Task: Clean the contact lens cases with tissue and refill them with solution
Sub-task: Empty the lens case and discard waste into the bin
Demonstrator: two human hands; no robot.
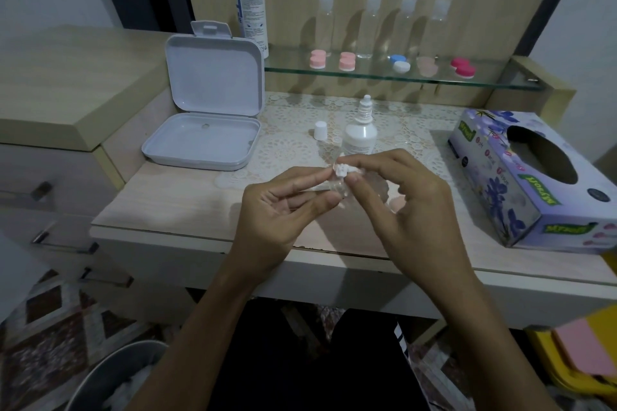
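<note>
**Uncapped bottle stands close as small clear case is worked over the vanity**

A person's left hand and right hand meet just in front of the small solution bottle, both pinching a small clear contact lens case with what looks like a scrap of white tissue; its exact shape is too small to tell. The bottle stands uncapped, its white cap just to its left, so a knock from a knuckle could tip it and spill solution on the lace mat. The slick little case could also slip from the fingertips. How much the bottle holds cannot be read. Left of the bottle, a grey hinged box lies open with nothing in it. Behind the bottle, a glass shelf carries a tall solution bottle, four clear bottles that look unfilled, and five closed coloured lens cases. Right of the bottle, the tissue box shows a dark opening with no sheet protruding.
</note>
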